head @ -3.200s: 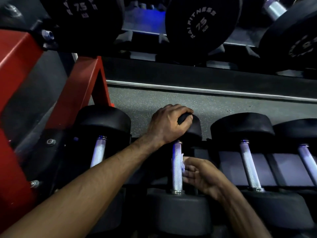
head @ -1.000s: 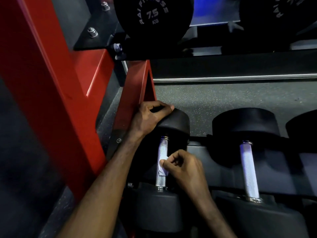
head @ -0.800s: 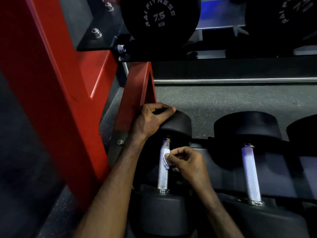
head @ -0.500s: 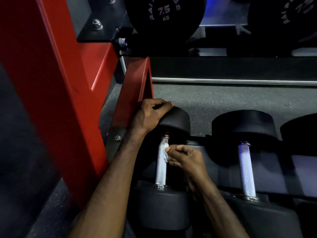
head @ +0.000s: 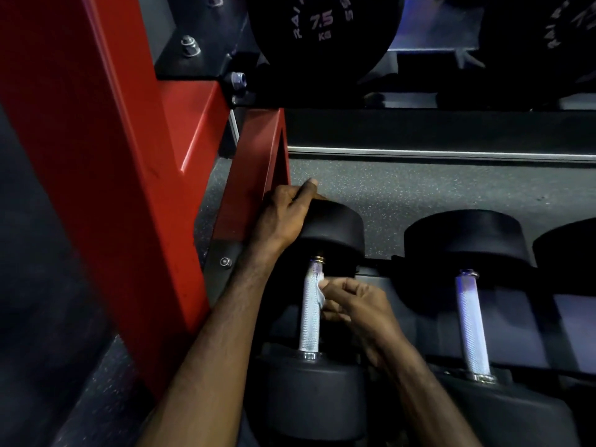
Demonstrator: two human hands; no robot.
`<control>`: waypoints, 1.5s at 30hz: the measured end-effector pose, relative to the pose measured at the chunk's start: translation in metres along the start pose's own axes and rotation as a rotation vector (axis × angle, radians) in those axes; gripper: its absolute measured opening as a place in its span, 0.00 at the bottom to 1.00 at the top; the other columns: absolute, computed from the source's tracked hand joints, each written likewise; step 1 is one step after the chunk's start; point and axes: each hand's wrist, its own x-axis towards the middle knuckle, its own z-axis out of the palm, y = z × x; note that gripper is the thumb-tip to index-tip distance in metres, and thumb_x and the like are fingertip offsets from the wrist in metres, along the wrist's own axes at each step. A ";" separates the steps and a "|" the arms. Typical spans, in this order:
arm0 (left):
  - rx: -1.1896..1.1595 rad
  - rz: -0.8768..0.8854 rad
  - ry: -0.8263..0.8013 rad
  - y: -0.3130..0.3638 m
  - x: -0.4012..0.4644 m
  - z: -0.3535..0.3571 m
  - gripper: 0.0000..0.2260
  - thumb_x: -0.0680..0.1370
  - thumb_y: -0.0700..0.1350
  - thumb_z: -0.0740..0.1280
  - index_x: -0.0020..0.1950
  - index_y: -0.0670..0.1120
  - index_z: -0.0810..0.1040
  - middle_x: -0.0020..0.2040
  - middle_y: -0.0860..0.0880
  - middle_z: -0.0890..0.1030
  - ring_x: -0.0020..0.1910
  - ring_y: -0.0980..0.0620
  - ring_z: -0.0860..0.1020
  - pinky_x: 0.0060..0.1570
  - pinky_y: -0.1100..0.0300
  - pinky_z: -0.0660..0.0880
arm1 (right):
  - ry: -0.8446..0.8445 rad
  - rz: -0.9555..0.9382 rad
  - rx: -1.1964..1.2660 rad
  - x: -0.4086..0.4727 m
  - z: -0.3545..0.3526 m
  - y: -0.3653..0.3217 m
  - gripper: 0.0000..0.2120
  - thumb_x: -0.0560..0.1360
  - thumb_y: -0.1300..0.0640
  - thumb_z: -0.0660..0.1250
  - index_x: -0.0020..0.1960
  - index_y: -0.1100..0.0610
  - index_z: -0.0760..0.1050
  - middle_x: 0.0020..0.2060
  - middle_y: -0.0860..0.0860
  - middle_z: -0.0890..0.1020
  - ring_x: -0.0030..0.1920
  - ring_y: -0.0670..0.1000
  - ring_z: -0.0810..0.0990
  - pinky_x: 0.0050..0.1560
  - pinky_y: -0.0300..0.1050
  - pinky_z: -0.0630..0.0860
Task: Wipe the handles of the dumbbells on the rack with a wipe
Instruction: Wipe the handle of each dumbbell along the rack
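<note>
The fingers (head: 335,293) of the right hand (head: 358,306) pinched a small white wipe (head: 319,291) against the far end of the knurled handle (head: 311,312) of the leftmost dumbbell on the lower tier, just beside the red rack upright (head: 106,162). The left hand (head: 283,217) curled over the dumbbell's far head (head: 333,230), steadying it. The wipe looked tiny, so it might snag on the knurling, slip from the pinch or miss the handle's underside.

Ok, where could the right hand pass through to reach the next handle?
The dark gap between the end dumbbell and the next dumbbell shows bare shelf. Speckled floor behind the heads is also bare. Crowded: the left hand against the red post, the right hand with the wipe.
</note>
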 end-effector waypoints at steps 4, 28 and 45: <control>-0.071 0.046 -0.064 -0.003 -0.003 0.001 0.17 0.84 0.52 0.73 0.40 0.43 0.87 0.31 0.59 0.79 0.32 0.65 0.74 0.37 0.65 0.69 | -0.047 0.093 0.020 -0.017 -0.007 0.015 0.08 0.77 0.58 0.74 0.49 0.64 0.84 0.42 0.61 0.84 0.36 0.52 0.81 0.40 0.43 0.82; -0.146 0.029 -0.086 -0.007 0.004 0.002 0.13 0.78 0.54 0.79 0.44 0.45 0.89 0.35 0.55 0.84 0.36 0.60 0.79 0.42 0.62 0.73 | -0.230 0.188 -0.052 -0.019 -0.009 0.006 0.14 0.79 0.71 0.62 0.56 0.63 0.84 0.46 0.61 0.86 0.41 0.52 0.84 0.46 0.44 0.84; -0.124 0.043 -0.091 -0.007 0.003 0.004 0.15 0.80 0.54 0.77 0.38 0.47 0.87 0.29 0.59 0.78 0.31 0.64 0.74 0.36 0.67 0.69 | -0.166 0.188 0.040 0.013 0.008 -0.003 0.16 0.77 0.71 0.59 0.52 0.60 0.84 0.46 0.60 0.86 0.42 0.54 0.84 0.43 0.45 0.83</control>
